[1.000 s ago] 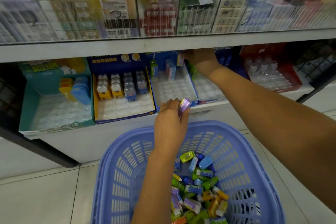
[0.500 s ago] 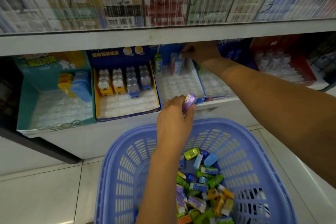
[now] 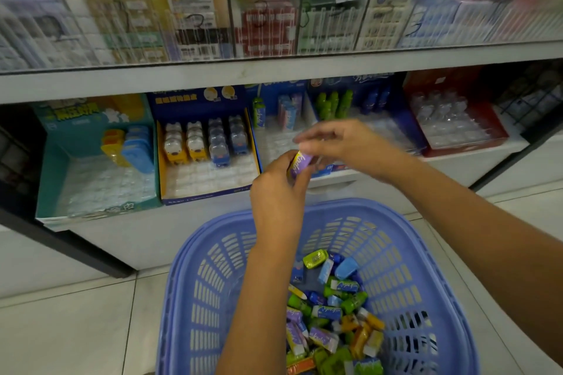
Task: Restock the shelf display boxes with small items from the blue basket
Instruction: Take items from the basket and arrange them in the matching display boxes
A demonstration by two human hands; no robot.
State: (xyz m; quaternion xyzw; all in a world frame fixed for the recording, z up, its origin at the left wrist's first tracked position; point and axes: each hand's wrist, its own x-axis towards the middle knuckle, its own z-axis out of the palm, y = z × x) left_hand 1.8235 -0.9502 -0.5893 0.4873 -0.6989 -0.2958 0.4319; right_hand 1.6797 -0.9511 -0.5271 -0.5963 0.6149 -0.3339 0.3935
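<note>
You can read handwritten digits "3" on the clear acrylic dispenser fronts (image 3: 195,21); print on the blue cardboard display boxes (image 3: 198,100) stays illegible.

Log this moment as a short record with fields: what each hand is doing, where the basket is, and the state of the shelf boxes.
left hand: holds a purple packet above the basket
right hand: blurred, fingers reaching to the packet's top end
blue basket: on the floor below the shelf, with a heap of mixed small packets
display boxes: partly stocked at the back, front slots bare
upper shelf: boxed goods behind clear dividers
</note>
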